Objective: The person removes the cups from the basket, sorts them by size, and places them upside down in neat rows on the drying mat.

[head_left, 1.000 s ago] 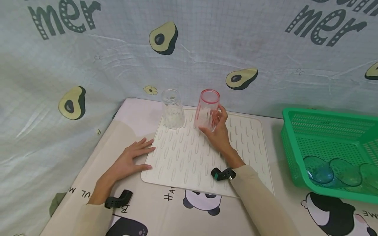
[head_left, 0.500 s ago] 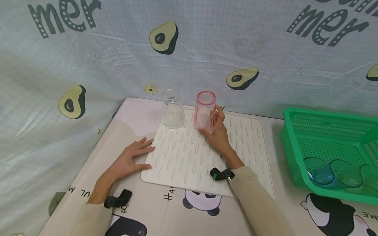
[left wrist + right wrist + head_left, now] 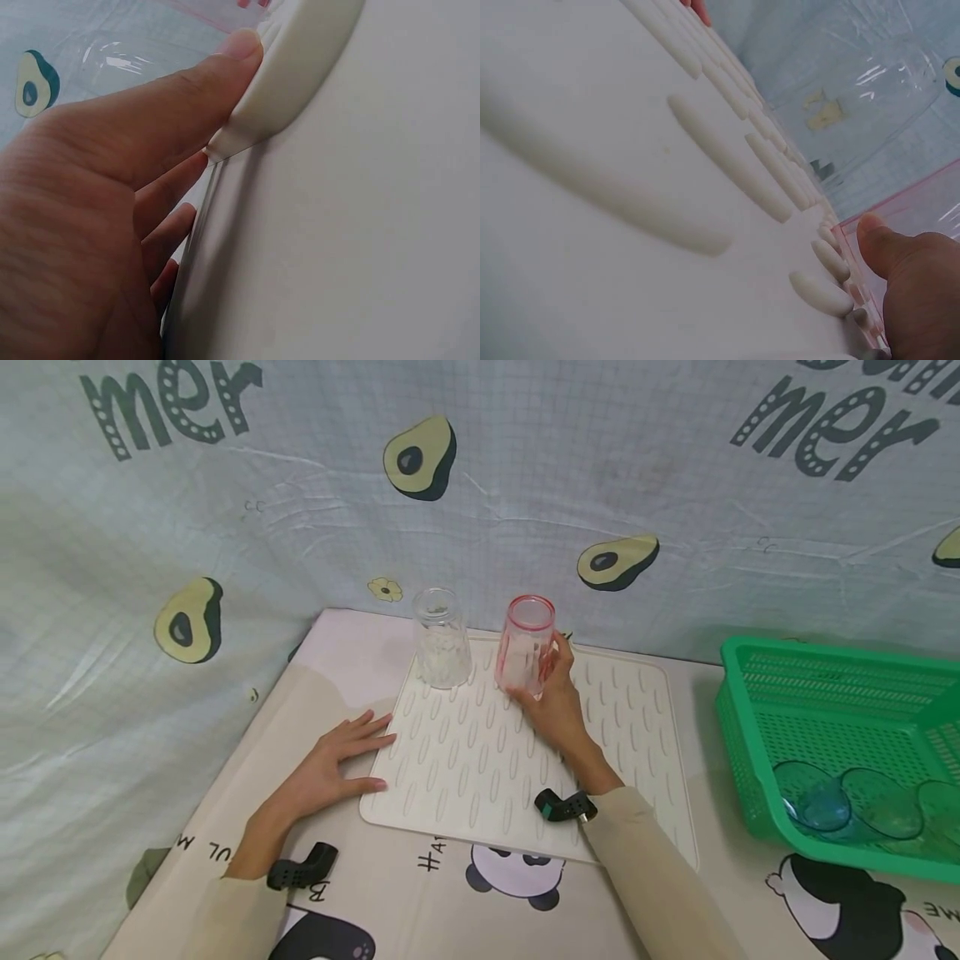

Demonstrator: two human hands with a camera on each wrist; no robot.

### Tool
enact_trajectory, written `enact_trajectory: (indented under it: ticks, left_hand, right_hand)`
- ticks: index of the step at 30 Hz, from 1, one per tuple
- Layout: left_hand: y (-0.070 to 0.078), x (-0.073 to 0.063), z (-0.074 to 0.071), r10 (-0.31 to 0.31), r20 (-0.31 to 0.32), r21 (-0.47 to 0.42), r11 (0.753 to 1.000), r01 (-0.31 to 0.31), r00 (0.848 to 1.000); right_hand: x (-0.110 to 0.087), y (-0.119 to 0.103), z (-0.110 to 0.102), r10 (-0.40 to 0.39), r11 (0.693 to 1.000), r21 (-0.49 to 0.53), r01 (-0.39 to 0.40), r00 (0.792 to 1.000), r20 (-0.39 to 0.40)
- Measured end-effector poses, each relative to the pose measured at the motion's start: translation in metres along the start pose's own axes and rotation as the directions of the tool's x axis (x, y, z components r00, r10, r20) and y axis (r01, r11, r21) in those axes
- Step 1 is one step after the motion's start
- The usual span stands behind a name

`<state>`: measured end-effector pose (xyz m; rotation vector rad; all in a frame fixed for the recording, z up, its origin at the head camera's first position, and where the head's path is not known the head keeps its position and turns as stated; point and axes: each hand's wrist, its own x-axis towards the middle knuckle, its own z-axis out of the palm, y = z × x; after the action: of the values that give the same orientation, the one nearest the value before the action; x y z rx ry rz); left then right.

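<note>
On a white ribbed mat, a clear drinking glass stands upside down at the back left. Right of it is a pink-tinted glass, also base up with a red ring at the top. My right hand holds this pink glass from its right side. The right wrist view shows the thumb against its lower side, near the mat; the other fingers are hidden there. My left hand rests at the mat's left edge with fingers spread, and the thumb touches the mat's rim in the left wrist view.
A green plastic basket stands to the right of the mat, with several tinted glasses at its near side. Behind the mat hangs a cloth printed with avocados. A patterned cloth covers the table.
The top of the pink glass has dipped and shifted slightly left, then a little back right, still in my right hand. The left hand stays at the mat's edge.
</note>
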<state>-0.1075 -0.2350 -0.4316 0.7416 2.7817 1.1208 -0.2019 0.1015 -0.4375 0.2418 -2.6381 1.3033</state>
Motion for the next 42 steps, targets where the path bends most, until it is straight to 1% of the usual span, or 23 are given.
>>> enact_trajectory:
  ticks: [14,23,31,35,38,39,42]
  left_hand:
    - [0.000,0.000,0.000,-0.014,0.008,0.007,1.000,0.014,1.000]
    - [0.001,0.001,-0.001,-0.003,0.004,0.005,1.000,0.003,1.000]
    - [0.000,0.001,0.001,0.008,-0.010,-0.003,1.000,-0.008,1.000]
    - [0.001,0.001,0.002,0.019,-0.016,-0.014,1.000,-0.019,1.000]
    - [0.001,0.001,0.002,0.029,-0.021,-0.018,0.999,-0.029,0.999]
    - [0.001,0.001,0.002,0.034,-0.023,-0.016,0.999,-0.034,0.999]
    - [0.001,0.000,0.000,0.023,-0.018,-0.009,1.000,-0.024,1.000]
  right_hand:
    - [-0.002,0.001,-0.001,0.013,0.997,0.079,-0.013,1.000,-0.010]
    - [-0.002,-0.001,-0.003,0.031,0.992,0.122,-0.030,0.999,-0.006]
    - [0.000,-0.002,-0.004,0.026,0.990,0.139,-0.024,1.000,-0.009]
    - [0.000,-0.003,-0.005,0.032,0.990,0.139,-0.031,0.999,-0.003]
    - [0.000,-0.004,-0.007,0.029,0.989,0.144,-0.031,0.999,0.016]
    - [0.000,-0.004,-0.009,0.019,0.989,0.147,-0.022,1.000,0.023]
    - [0.000,-0.006,-0.014,-0.011,0.988,0.155,0.004,0.999,0.049]
